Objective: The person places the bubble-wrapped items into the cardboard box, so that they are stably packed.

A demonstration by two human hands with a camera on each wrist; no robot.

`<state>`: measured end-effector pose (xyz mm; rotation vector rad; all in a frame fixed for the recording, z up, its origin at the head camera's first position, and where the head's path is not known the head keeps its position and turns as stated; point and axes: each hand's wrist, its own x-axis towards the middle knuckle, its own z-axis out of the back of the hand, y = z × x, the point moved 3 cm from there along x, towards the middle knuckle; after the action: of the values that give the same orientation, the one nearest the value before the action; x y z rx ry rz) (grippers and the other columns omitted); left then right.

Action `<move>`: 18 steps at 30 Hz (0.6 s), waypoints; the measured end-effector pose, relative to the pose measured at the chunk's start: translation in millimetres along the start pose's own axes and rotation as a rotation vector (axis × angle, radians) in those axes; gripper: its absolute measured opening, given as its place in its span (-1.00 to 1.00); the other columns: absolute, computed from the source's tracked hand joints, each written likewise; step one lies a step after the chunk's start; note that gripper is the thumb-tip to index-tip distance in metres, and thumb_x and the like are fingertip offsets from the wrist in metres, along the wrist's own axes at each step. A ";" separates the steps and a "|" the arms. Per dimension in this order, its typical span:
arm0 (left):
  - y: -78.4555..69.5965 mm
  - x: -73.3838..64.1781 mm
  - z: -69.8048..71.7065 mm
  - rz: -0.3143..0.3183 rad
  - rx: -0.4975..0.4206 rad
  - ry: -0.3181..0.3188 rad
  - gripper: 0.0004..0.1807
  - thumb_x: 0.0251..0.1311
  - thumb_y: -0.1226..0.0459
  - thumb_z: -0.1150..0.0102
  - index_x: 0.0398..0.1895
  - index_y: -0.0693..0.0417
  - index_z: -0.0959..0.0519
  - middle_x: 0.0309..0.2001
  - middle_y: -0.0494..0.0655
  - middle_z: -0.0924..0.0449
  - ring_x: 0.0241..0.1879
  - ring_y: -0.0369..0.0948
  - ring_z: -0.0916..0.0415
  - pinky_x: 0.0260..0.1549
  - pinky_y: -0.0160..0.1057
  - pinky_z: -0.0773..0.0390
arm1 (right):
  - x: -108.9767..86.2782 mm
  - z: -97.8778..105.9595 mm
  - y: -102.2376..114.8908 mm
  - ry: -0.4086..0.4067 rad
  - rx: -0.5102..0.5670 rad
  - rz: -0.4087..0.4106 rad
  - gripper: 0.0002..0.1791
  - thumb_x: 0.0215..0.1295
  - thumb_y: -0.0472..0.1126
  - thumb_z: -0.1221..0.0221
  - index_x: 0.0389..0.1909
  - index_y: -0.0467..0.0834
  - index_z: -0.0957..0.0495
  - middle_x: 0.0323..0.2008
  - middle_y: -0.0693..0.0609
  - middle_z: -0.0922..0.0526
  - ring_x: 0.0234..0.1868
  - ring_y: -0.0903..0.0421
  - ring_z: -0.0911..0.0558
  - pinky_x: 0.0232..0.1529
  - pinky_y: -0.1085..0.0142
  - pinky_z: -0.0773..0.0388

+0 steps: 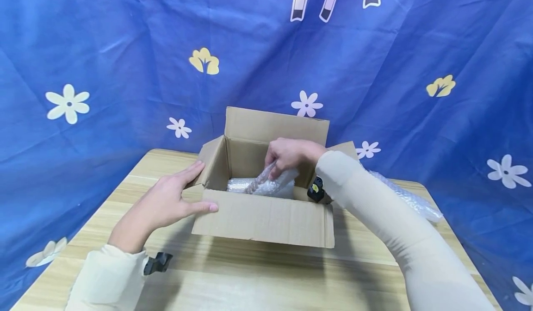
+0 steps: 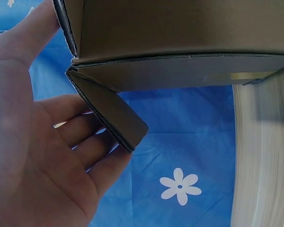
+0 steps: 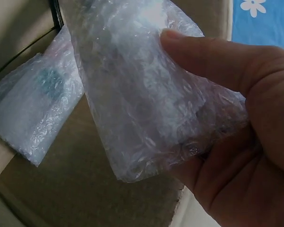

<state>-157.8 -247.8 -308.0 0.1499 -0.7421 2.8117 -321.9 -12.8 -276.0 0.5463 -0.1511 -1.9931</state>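
Observation:
A cardboard box stands on the table with its flaps spread. My left hand rests against its left corner, thumb on the front flap and fingers extended along the left side flap. My right hand reaches into the box and pinches a bubble-wrapped item between thumb and fingers. The wrapped item hangs tilted in the right wrist view; what is inside the wrap is hidden. Another bubble-wrapped item, with a teal patch showing through, lies in the box beside it.
More bubble wrap lies on the wooden table to the right, partly behind my right sleeve. A blue patterned cloth hangs behind the table. The box's back flap stands up.

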 end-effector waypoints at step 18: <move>0.7 0.9 -0.7 -0.002 -0.008 -0.004 0.28 -0.07 -0.41 -0.32 0.55 0.22 -0.12 0.50 0.17 -0.12 0.42 0.19 -0.15 0.31 0.25 -0.21 | -33.6 16.6 10.1 -0.039 0.051 -0.019 -0.65 0.21 -0.10 -0.42 -0.02 -0.16 -0.74 -0.14 0.08 -0.75 -0.09 0.25 -0.68 0.00 0.38 -0.58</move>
<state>-159.0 -247.9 -308.8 0.1544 -0.7531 2.8075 -308.3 9.6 -247.5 0.5434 -0.2214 -2.0239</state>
